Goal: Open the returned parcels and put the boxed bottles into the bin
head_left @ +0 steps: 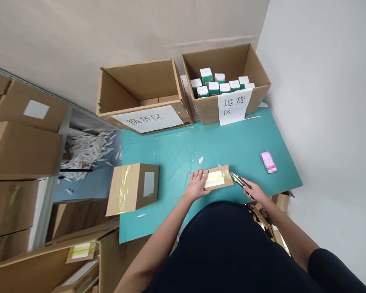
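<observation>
A small flat cardboard box [228, 179] with a white label and clear yellowish tape lies on the teal table. Across its left end is my left hand [197, 185], fingers along the far edge and thumb by the near edge, gripping it. My right hand [253, 191] is closed around a black and yellow utility knife [240, 181]. The knife's blade tip points at the box's right end, very close to it; whether it touches I cannot tell.
Two open cartons stand at the back: the left carton [116, 116] and the right carton [207, 116], which holds several green-and-white boxes [214, 87]. A taped box [128, 189] sits left, a pixelated phone-like object [268, 162] right. An open carton [110, 252] is lower left.
</observation>
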